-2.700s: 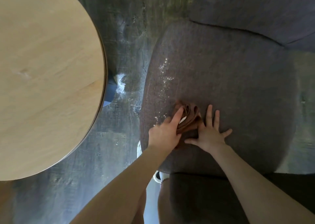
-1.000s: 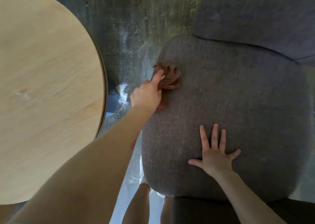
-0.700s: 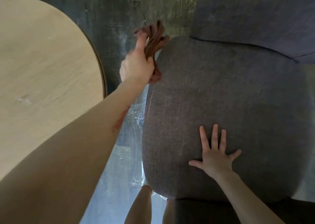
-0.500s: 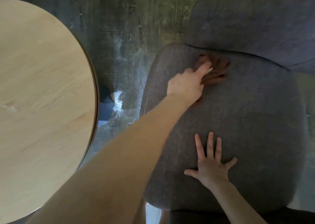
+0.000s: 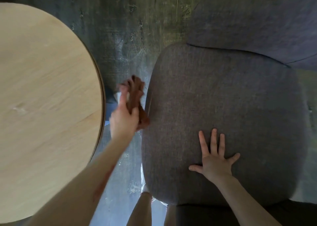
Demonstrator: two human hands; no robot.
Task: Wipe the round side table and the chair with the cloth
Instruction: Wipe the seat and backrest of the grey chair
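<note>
A grey upholstered chair fills the right side, its seat cushion point(image 5: 231, 114) facing me and its backrest point(image 5: 257, 19) beyond. My right hand point(image 5: 215, 160) lies flat on the front of the seat, fingers spread. My left hand point(image 5: 124, 117) grips a bunched brown cloth point(image 5: 136, 97) in the air over the gap just left of the seat's edge, blurred by motion. The round light-wood side table point(image 5: 42, 105) stands on the left, a short way from the cloth.
A dark, scuffed floor point(image 5: 130, 28) runs between the table and the chair, with white dusty marks in the gap. My legs point(image 5: 144, 208) and a white shoe show at the bottom, by the seat's front corner.
My left hand swept the cloth from the back of the seat leftward off the seat's left edge. The white crumbs seen earlier on the seat are gone. My right hand stayed flat.
</note>
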